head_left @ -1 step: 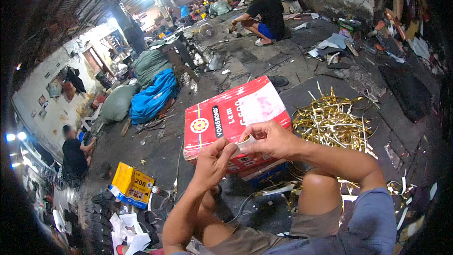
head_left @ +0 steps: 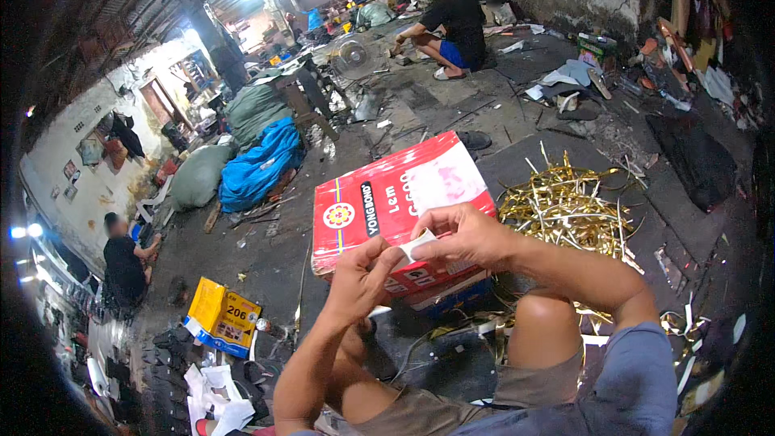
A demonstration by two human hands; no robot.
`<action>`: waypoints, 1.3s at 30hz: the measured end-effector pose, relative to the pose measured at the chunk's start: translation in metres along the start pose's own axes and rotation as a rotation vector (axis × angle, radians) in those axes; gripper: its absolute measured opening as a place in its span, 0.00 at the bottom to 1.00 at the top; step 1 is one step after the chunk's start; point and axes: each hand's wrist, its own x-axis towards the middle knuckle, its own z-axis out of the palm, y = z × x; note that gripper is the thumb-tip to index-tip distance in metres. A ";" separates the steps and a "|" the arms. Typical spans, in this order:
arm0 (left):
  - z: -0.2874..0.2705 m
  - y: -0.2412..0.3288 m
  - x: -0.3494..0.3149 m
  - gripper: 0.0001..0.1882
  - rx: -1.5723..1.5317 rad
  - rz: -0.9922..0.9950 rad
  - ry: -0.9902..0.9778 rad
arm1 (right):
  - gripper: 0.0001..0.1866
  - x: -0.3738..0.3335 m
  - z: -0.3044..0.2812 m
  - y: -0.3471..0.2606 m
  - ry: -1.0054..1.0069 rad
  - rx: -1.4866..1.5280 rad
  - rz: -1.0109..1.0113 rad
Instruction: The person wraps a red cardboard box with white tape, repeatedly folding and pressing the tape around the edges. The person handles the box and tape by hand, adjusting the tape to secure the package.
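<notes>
Both my hands are raised over the near edge of a red carton (head_left: pixel 347 202), thumbs and fingers pinched together. Between them is a small, pale strip (head_left: pixel 415 249), bent, its material unclear. My left hand (head_left: pixel 361 276) grips its left end, and my right hand (head_left: pixel 462 238) holds the other from above and the right. Just below my left hand shows a small white scrap (head_left: pixel 379 310). Right of the carton, a tangled heap of gold and white strips (head_left: pixel 565 208) lies on the floor, partly behind my right forearm.
A yellow and blue box (head_left: pixel 224 319) sits at the left, with white scraps (head_left: pixel 218 396) near it. Blue (head_left: pixel 262 165) and green sacks (head_left: pixel 198 176) lie farther off. One person (head_left: pixel 452 28) squats at the back, another (head_left: pixel 125 262) sits far left. A fan (head_left: pixel 349 56) stands behind.
The pale strip shows more of its white face between my fingers, its gold edge no longer visible. A white scrap has appeared below my left hand. The view has shifted slightly.
</notes>
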 end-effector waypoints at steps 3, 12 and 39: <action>-0.020 -0.009 0.006 0.13 -0.003 -0.028 -0.085 | 0.10 0.004 -0.025 -0.013 -0.038 0.057 0.131; -0.206 -0.068 0.029 0.11 0.346 -0.179 0.010 | 0.09 0.039 -0.123 -0.033 0.328 -0.560 -0.012; 0.087 -0.062 0.154 0.08 0.262 0.528 0.105 | 0.10 0.025 -0.117 -0.007 0.322 -1.337 -0.392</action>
